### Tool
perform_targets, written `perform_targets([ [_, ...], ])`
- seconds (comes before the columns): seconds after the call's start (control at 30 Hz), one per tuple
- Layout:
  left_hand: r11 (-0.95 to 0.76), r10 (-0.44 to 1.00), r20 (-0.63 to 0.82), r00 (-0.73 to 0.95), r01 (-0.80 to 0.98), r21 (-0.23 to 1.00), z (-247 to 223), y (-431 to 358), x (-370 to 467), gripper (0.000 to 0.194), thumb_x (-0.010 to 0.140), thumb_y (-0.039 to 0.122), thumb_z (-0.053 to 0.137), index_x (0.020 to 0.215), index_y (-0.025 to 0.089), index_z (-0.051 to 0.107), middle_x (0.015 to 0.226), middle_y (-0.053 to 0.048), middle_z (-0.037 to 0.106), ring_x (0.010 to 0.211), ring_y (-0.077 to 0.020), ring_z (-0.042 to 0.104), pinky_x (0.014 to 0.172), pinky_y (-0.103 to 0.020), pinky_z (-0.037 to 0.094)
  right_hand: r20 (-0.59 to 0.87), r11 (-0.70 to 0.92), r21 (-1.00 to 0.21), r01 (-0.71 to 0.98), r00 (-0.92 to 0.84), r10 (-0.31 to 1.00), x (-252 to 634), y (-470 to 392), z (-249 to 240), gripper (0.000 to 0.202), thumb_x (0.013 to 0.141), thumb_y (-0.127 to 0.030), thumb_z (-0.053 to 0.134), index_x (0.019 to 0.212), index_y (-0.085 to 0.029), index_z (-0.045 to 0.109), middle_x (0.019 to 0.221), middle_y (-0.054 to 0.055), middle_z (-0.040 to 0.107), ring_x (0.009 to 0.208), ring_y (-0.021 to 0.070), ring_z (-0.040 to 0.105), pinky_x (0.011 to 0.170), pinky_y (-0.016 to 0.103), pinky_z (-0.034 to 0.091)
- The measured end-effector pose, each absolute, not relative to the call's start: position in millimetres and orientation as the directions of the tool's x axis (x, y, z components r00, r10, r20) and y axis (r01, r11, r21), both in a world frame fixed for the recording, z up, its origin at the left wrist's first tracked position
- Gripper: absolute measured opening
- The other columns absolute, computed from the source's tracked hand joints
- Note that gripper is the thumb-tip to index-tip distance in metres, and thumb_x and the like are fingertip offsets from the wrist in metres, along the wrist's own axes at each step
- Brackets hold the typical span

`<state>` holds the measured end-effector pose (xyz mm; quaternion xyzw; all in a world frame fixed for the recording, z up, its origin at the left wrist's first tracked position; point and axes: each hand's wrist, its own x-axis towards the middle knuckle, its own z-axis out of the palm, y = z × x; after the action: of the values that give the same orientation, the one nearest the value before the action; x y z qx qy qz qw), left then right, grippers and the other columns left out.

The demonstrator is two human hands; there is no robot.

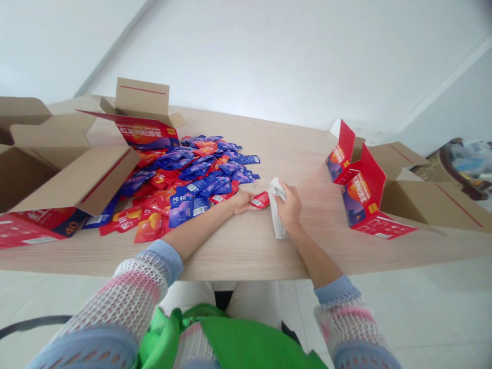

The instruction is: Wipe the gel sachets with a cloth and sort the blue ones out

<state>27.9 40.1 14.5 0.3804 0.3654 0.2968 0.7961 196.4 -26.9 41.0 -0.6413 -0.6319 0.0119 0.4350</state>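
Between the two sides of the table, my left hand (pixel 242 202) is closed on the near-left end of a small red sachet (pixel 261 200). My right hand (pixel 289 206) grips a white cloth or tissue (pixel 277 210), which hangs down to the tabletop and touches or overlaps the sachet's right end. Just left of my left hand spreads a heap of blue and red sachets (pixel 192 174), some printed with purple or orange fruit.
Open cardboard boxes with red and blue printing, including a large box (pixel 42 223) and a back box (pixel 148 132), flank the heap. Right of my hands stand two more open boxes, a smaller box (pixel 340 159) and a larger box (pixel 363 200). The wooden table (pixel 238 256) ends before my lap.
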Motion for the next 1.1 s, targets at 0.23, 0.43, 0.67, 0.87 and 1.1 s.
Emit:
perform_targets([
  [0.23, 0.534, 0.650, -0.261, 0.714, -0.184, 0.825, 13, 35, 9, 0.038, 0.065, -0.009, 0.050, 0.095, 0.006, 0.067, 0.090, -0.014, 0.073, 0.082, -0.0207, 0.071, 0.079, -0.035, 0.058, 0.388, 0.152, -0.593, 0.791, 0.116, 0.914, 168, -30, 24, 0.035, 0.079, -0.041, 0.065, 0.106, -0.021, 0.055, 0.102, 0.006, 0.065, 0.093, 0.0218, 0.059, 0.079, 0.031, 0.043],
  [0.43, 0.546, 0.659, -0.277, 0.699, -0.191, 0.816, 7, 36, 13, 0.024, 0.073, -0.004, 0.054, 0.091, 0.004, 0.067, 0.086, -0.014, 0.073, 0.079, -0.0181, 0.071, 0.080, -0.031, 0.057, 0.298, 0.002, -0.443, 0.896, 0.146, 0.943, 185, -10, 23, 0.018, 0.086, -0.039, 0.059, 0.095, -0.024, 0.062, 0.095, 0.004, 0.067, 0.084, 0.0201, 0.060, 0.070, 0.028, 0.041],
  [0.67, 0.586, 0.680, -0.310, 0.665, -0.238, 0.774, 10, 33, 12, 0.040, 0.080, 0.000, 0.049, 0.118, 0.007, 0.057, 0.099, -0.016, 0.071, 0.087, -0.0227, 0.071, 0.082, -0.042, 0.057, 0.277, -0.262, -0.370, 0.891, 0.375, 0.885, 229, 12, 23, 0.023, 0.085, -0.038, 0.061, 0.100, -0.023, 0.071, 0.100, 0.010, 0.064, 0.087, 0.0229, 0.061, 0.073, 0.031, 0.043],
  [0.87, 0.646, 0.512, -0.273, 0.814, -0.155, 0.748, 17, 45, -1, 0.047, 0.080, 0.002, 0.052, 0.127, 0.008, 0.052, 0.114, -0.020, 0.067, 0.100, -0.0276, 0.068, 0.093, -0.052, 0.050, 0.336, -0.188, -0.579, 0.793, 0.443, 0.831, 257, 3, 31, 0.026, 0.083, -0.036, 0.063, 0.101, -0.020, 0.074, 0.102, 0.010, 0.068, 0.093, 0.0221, 0.062, 0.083, 0.032, 0.045],
  [1.1, 0.567, 0.504, -0.216, 0.836, -0.132, 0.813, 13, 47, -1, 0.046, 0.069, -0.006, 0.054, 0.112, 0.009, 0.062, 0.095, -0.014, 0.073, 0.093, -0.0246, 0.069, 0.091, -0.047, 0.052, 0.442, 0.286, -0.671, 0.684, 0.061, 0.895, 195, -18, 29, 0.027, 0.081, -0.040, 0.066, 0.097, -0.020, 0.075, 0.097, 0.007, 0.071, 0.089, 0.0198, 0.064, 0.083, 0.029, 0.049],
])
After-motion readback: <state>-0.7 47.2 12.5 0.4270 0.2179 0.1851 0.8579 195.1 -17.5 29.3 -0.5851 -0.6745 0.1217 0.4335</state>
